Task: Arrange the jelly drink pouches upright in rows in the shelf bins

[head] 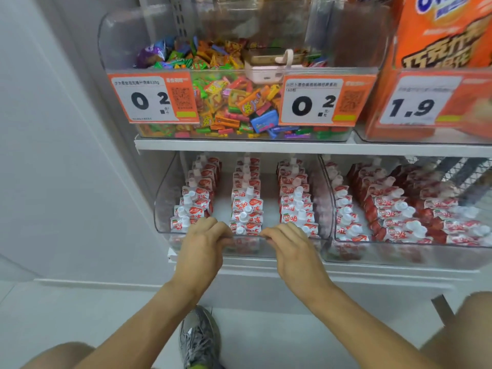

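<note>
Two hands reach forward to the front lip of the left clear bin (165, 198) on the lower shelf (266, 265). Our left hand (202, 246) and right hand (290, 251) both have their fingers curled over that rim, gripping the bin itself and no pouch. Inside it the jelly drink pouches (247, 209) stand upright in three rows running front to back, white caps up, with bare gaps between the rows. The neighbouring bin (399, 251) to the right is packed with more pouches, several leaning rather than upright. We judge the pouches light, soft and squashy with slick film, so they would slump easily; the stiff cap or the top seam beside it looks like the surest place to pinch. Above, another bin holds wrapped sweets (234, 102).
</note>
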`<state>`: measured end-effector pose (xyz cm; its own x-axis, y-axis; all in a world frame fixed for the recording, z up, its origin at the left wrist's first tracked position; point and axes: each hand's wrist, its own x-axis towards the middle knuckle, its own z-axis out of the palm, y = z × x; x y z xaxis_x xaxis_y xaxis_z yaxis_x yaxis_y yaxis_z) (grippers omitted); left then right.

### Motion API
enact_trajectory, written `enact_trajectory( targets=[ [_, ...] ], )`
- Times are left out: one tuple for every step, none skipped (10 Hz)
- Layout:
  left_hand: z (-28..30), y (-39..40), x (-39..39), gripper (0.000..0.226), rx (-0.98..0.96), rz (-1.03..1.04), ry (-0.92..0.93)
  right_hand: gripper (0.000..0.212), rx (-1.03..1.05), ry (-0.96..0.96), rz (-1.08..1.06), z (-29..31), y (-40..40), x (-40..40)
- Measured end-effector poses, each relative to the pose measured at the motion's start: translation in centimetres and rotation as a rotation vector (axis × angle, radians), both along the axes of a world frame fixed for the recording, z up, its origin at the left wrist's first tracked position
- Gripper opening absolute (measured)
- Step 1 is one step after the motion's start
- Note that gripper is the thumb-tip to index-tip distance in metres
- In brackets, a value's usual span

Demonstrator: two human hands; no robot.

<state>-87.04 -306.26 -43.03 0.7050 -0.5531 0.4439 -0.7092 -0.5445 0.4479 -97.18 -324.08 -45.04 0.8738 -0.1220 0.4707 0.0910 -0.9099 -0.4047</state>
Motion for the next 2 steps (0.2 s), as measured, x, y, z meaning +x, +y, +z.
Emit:
enact_trajectory(
  targets=[
    [0.1,-0.3,-0.2,0.015,-0.002,0.028,0.025,0.044,0.003,-0.017,0.002,0.0,0.0,0.1],
    [1.5,0.2,-0.3,0.011,0.125,0.007,0.128,0.03,0.081,0.06,0.047,1.8,-0.1,-0.9]
  ],
)
